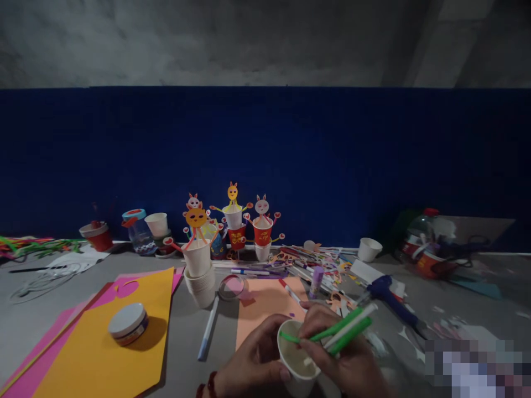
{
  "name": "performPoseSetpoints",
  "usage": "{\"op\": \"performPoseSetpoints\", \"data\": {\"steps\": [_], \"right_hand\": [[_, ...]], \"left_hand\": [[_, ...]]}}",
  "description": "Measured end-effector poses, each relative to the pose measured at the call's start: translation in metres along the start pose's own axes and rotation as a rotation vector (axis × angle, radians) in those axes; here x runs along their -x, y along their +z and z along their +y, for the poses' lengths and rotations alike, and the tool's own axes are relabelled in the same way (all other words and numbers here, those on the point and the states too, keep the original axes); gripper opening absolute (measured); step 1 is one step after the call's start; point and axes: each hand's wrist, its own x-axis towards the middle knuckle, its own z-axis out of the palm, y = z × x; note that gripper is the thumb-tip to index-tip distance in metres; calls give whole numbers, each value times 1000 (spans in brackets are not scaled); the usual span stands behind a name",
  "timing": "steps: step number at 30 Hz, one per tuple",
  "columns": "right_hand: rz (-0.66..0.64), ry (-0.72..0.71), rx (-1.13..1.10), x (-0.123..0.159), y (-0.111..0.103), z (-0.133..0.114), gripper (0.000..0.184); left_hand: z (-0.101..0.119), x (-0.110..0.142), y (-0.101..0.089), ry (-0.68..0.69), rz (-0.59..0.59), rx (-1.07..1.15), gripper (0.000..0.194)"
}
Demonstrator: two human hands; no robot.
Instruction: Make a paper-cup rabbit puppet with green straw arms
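Pinching green and white sticks [350,336], the right hand [350,362] held them slantwise, rising rightward, with a thin green end at the mouth of the white cup [293,356] just to its left. Clasping that cup's side, the left hand [257,354] was the nearer; orange paper [263,298] lay beyond.

Left hand [258,354] around paper cup [299,385], right hand [334,345] holding green sticks [352,335], animal-faced cup figures [262,231] behind
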Motion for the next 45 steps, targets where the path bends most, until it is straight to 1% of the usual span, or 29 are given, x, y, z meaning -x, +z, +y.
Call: {"op": "performPoseSetpoints", "data": {"steps": [3,8,12,14,15,16,18,20,21,22,24,27,29,32,34,36,39,42,44,45], "right_hand": [[-7,60,22,-1,-4,-1,7],[-118,5,93,-3,-9,-5,7],[-130,10,98,-7,-5,-7,6],[-113,-14,83,-7,-2,-6,7],[-84,-8,69,-7,0,-5,7],[-48,20,47,-6,1,-3,5],[6,144,-15,-5,2,-1,2],[-7,290,-61,-5,2,-1,8],[-30,335,-71,-6,1,-2,11],[-53,355,-73,-6,0,-3,12],[-66,335,-74,-7,-4,-4,15],[-29,322,-116,-4,-14,-1,35],[-62,375,-149,2,-20,4,44],[-190,491,-185,9,-25,9,41],[-232,540,-242,11,-24,10,39],[-234,553,-245,12,-22,10,32],[-211,520,-199,12,-18,10,21],[-188,485,-161,14,-16,13,20],[-155,513,-128,17,-15,17,22],[-141,526,-144,19,-15,19,26]], "left_hand": [[-1,-1,-4,11,-13,20,56],[-2,1,-5,-6,-9,-21,57],[-5,2,-4,-31,-48,-8,55],[-6,1,-4,-19,-40,31,55],[-6,1,-4,-14,-37,50,55],[-7,0,-4,-11,-39,66,56],[-7,-1,-4,-19,-36,86,55],[-8,-2,-4,-30,-23,92,54],[-9,-2,-4,-27,-12,95,54],[-10,-3,-4,-16,1,98,54],[-9,-2,-4,17,31,91,54],[-5,-1,-6,57,92,33,54],[-2,0,-9,74,139,-23,55],[-1,1,-13,101,163,-78,59],[-1,1,-14,118,155,-85,60],[0,2,-14,143,165,-96,62],[3,3,-11,155,171,-145,62],[7,4,-9,156,170,-180,60],[7,4,-11,194,180,-229,60],[7,3,-12,224,180,-265,60]]}}
